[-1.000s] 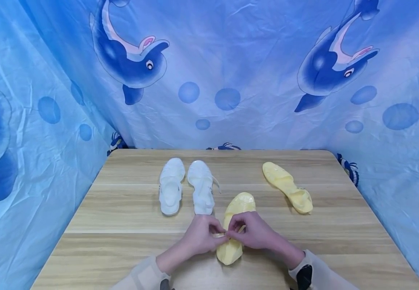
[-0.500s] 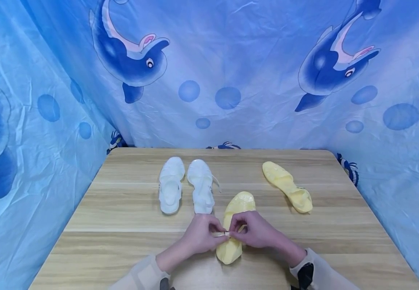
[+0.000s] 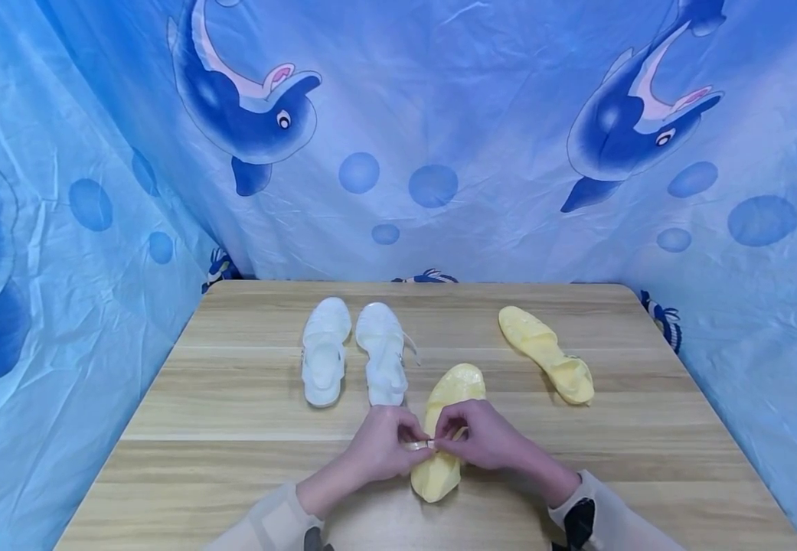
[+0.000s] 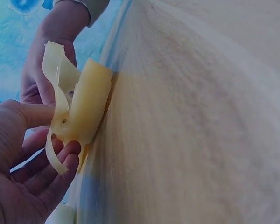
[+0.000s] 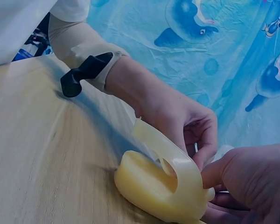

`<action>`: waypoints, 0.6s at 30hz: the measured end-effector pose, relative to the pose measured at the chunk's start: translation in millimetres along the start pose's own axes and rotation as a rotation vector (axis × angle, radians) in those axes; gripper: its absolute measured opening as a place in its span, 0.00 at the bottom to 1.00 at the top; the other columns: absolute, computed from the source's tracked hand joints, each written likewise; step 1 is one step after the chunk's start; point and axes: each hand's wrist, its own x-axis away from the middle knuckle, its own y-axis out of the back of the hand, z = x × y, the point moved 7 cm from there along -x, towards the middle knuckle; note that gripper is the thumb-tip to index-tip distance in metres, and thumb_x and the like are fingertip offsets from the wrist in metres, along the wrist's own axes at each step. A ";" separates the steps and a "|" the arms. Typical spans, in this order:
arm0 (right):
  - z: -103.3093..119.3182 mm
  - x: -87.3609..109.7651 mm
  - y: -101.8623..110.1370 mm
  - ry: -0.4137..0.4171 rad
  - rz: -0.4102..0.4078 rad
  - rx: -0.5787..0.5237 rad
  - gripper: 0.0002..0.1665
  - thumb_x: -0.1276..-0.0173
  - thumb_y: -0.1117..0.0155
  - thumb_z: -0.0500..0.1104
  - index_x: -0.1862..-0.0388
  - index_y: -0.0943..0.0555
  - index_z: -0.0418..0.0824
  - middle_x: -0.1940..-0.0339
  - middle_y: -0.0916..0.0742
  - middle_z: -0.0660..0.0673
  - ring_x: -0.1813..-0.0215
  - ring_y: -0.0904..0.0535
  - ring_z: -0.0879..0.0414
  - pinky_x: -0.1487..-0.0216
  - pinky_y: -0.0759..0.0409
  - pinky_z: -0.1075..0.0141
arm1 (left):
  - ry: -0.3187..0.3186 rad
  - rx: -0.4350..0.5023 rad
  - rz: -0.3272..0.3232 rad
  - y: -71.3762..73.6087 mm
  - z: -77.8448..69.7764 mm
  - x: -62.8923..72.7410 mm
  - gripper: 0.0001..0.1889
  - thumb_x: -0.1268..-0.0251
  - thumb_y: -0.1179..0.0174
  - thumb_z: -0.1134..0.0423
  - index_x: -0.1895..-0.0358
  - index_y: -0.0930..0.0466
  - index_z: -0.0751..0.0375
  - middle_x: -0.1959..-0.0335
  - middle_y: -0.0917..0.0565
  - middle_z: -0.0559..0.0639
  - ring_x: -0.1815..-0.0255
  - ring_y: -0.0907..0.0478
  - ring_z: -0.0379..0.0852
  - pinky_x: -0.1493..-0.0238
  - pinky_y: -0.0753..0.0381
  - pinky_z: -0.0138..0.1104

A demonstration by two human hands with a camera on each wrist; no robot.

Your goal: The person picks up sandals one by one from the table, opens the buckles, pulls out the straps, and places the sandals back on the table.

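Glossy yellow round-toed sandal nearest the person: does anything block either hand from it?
Nothing visible does: the left hand and right hand both pinch the pale yellow strap of the glossy yellow sandal.

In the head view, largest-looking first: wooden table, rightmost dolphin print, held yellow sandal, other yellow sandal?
Wooden table
Rightmost dolphin print
Held yellow sandal, other yellow sandal: too close to rank, the former partly covered.

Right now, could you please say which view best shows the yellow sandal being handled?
The head view shows that yellow sandal from toe to heel, fingers hiding part. Both wrist views show mainly its heel end and strap.
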 end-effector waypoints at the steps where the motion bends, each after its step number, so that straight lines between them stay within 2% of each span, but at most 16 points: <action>1: -0.4 0.3 0.0 -0.004 0.008 -0.007 0.05 0.35 0.24 0.37 0.67 0.13 0.45 0.68 0.10 0.53 0.64 0.16 0.67 0.64 0.14 0.71 | 0.002 0.001 0.000 -0.1 0.2 0.2 0.07 0.49 0.18 0.65 0.72 0.10 0.55 0.74 0.12 0.46 0.72 0.21 0.30 0.66 0.17 0.24; 7: 1.2 0.7 -0.1 0.022 0.011 -0.004 0.07 0.34 0.25 0.36 0.68 0.14 0.46 0.69 0.11 0.53 0.64 0.16 0.67 0.64 0.14 0.72 | -0.014 0.019 -0.007 1.3 -0.8 0.9 0.07 0.49 0.19 0.66 0.72 0.10 0.56 0.74 0.12 0.47 0.71 0.19 0.30 0.65 0.15 0.24; 14: 5.5 -2.1 -1.3 0.032 -0.046 0.061 0.09 0.32 0.24 0.46 0.71 0.14 0.50 0.73 0.12 0.58 0.68 0.18 0.69 0.67 0.18 0.72 | -0.049 0.007 -0.026 2.7 -2.8 0.9 0.07 0.49 0.20 0.67 0.73 0.11 0.57 0.74 0.11 0.49 0.72 0.19 0.32 0.66 0.16 0.24; 18: 3.6 -2.0 -1.3 0.017 -0.047 0.056 0.08 0.35 0.22 0.43 0.72 0.14 0.48 0.74 0.12 0.57 0.69 0.19 0.69 0.67 0.18 0.73 | -0.050 0.006 -0.024 1.6 -2.5 1.0 0.07 0.49 0.20 0.67 0.72 0.10 0.57 0.73 0.12 0.48 0.72 0.20 0.30 0.66 0.16 0.23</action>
